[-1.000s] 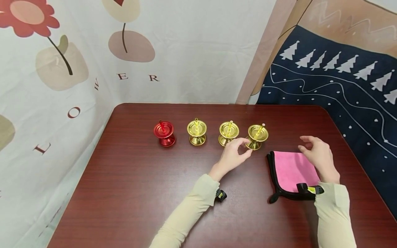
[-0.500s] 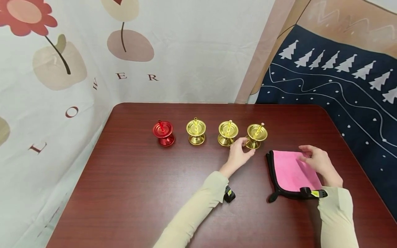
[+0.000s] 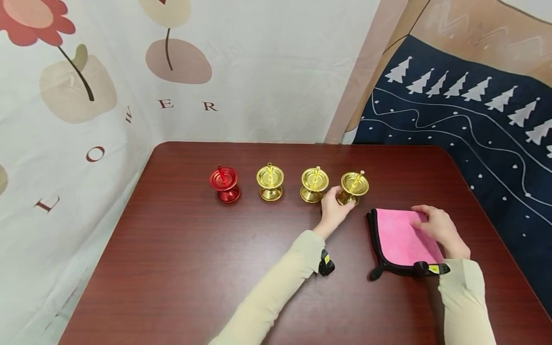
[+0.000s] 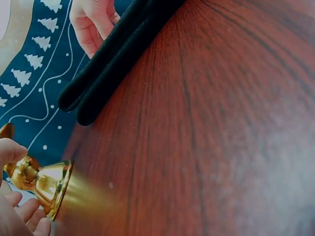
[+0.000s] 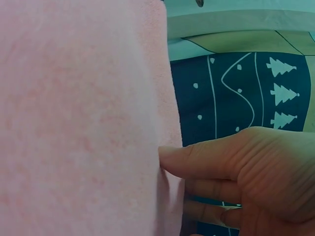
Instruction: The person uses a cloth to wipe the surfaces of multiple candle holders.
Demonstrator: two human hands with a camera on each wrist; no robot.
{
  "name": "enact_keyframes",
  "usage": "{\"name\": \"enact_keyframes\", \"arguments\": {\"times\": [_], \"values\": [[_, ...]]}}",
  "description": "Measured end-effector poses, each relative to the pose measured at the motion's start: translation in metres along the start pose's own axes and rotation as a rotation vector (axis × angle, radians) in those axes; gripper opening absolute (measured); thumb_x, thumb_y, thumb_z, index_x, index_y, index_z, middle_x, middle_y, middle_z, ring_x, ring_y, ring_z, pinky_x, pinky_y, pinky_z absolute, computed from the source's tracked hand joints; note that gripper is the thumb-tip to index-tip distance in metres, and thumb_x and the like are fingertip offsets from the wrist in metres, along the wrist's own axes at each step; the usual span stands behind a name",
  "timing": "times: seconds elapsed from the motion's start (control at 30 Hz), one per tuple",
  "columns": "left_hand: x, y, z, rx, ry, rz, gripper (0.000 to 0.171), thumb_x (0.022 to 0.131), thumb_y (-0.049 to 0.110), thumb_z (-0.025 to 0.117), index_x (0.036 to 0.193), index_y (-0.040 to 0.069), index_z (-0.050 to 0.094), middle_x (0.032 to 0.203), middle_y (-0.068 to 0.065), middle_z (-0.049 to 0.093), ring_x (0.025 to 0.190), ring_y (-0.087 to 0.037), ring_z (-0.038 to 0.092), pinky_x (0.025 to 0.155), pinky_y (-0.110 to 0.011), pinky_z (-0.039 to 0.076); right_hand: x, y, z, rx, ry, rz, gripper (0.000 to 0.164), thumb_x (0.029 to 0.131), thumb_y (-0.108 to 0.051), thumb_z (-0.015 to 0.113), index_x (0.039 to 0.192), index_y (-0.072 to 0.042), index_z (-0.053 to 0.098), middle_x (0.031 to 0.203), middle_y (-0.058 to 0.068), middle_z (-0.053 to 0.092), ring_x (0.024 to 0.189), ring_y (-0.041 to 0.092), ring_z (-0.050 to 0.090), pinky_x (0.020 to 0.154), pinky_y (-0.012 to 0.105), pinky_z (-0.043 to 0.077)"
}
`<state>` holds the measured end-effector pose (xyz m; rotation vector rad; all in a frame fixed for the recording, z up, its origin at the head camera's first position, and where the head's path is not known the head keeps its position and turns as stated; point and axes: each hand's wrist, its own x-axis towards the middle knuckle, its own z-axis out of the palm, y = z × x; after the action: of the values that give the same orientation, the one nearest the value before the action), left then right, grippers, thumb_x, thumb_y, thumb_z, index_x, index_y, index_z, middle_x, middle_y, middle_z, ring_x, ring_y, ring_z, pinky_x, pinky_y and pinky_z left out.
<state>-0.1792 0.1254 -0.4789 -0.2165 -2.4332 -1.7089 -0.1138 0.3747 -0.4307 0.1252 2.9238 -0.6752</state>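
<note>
The left hand [image 3: 333, 211] holds the rightmost gold candle holder [image 3: 354, 182] low down, its thumb toward the desk's right edge and its fingers on the opposite side. In the left wrist view the grasp is narrow about the stem and flared foot; whether the foot is lifted off the wood cannot be told. This holder is near the far edge of the desk [image 3: 194, 249], right of the middle, its dish facing up with a thin gold tube rising from the centre.

The right hand [image 3: 440, 227] pinches the folded pink cloth [image 3: 403, 239] at its far right corner, thumb on the pink face and fingers behind the border, as the right wrist view shows. The cloth lies nearer the desk's right edge than its left, with thick black trim [image 3: 372, 239] along its left and near sides and a small black loop [image 3: 376, 273] at its near left corner.

Three more holders stand in a row along the far edge, well apart from one another: a red candle holder [image 3: 224, 179] closest to the far left corner, then a second gold candle holder [image 3: 270, 177], then a third gold candle holder [image 3: 314, 179] just beside the left hand. Past the far edge hangs a white curtain [image 3: 267, 72] with printed flowers; past the right edge, a navy fabric [image 3: 448, 117] with white trees.
</note>
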Motion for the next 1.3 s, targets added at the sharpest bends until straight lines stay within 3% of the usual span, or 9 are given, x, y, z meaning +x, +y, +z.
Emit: {"name": "enact_keyframes", "arguments": {"times": [0.2,0.37,0.7,0.9,1.1,1.3], "values": [[0.006,0.001,0.007,0.046,0.030,-0.035,0.035,0.070,0.013,0.078,0.100,0.003,0.065,0.097,-0.008,0.065,0.098,-0.025,0.054,0.086,-0.030,0.041,0.005,0.003,0.002,0.002,0.001,-0.009,0.044,0.081,-0.013,0.069,0.116,0.010,0.053,0.116,0.039,0.046,0.103,0.051,0.042,0.088,0.065,0.035],[0.010,0.001,0.011,0.103,0.013,-0.070,0.035,0.070,0.013,0.078,0.101,0.003,0.065,0.099,-0.008,0.064,0.099,-0.023,0.053,0.085,-0.029,0.042,0.009,0.004,0.002,-0.021,0.032,-0.052,0.040,0.078,-0.013,0.072,0.106,0.012,0.057,0.106,0.038,0.051,0.093,0.047,0.047,0.084,0.059,0.040],[0.013,-0.003,0.014,0.262,0.037,0.021,0.025,0.069,0.014,0.077,0.091,0.006,0.068,0.095,-0.006,0.064,0.094,-0.023,0.054,0.083,-0.028,0.042,0.013,0.006,-0.003,-0.058,0.002,-0.050,0.042,0.075,-0.015,0.075,0.100,0.013,0.056,0.091,0.031,0.053,0.083,0.041,0.046,0.076,0.054,0.042],[0.015,-0.006,0.016,0.271,0.032,0.041,0.017,0.070,0.015,0.076,0.082,0.007,0.067,0.092,-0.005,0.064,0.091,-0.022,0.055,0.081,-0.028,0.041,0.013,0.009,-0.003,-0.042,0.004,-0.032,0.041,0.074,-0.017,0.077,0.096,0.011,0.056,0.087,0.027,0.052,0.080,0.039,0.045,0.070,0.047,0.043],[0.014,-0.008,0.015,0.267,0.022,0.058,0.023,0.069,0.016,0.078,0.088,0.007,0.069,0.093,-0.005,0.066,0.092,-0.021,0.056,0.083,-0.027,0.042,0.011,0.010,-0.002,-0.032,0.035,-0.050,0.034,0.073,-0.017,0.078,0.086,0.007,0.058,0.080,0.021,0.050,0.076,0.035,0.045,0.064,0.039,0.040],[0.011,-0.005,0.007,0.231,-0.034,0.076,0.027,0.068,0.017,0.080,0.090,0.007,0.069,0.088,-0.004,0.067,0.088,-0.020,0.057,0.078,-0.025,0.043,0.007,0.011,-0.003,-0.013,0.062,-0.097,0.025,0.074,-0.015,0.078,0.077,0.005,0.063,0.090,0.027,0.052,0.080,0.038,0.048,0.069,0.046,0.045]]}}
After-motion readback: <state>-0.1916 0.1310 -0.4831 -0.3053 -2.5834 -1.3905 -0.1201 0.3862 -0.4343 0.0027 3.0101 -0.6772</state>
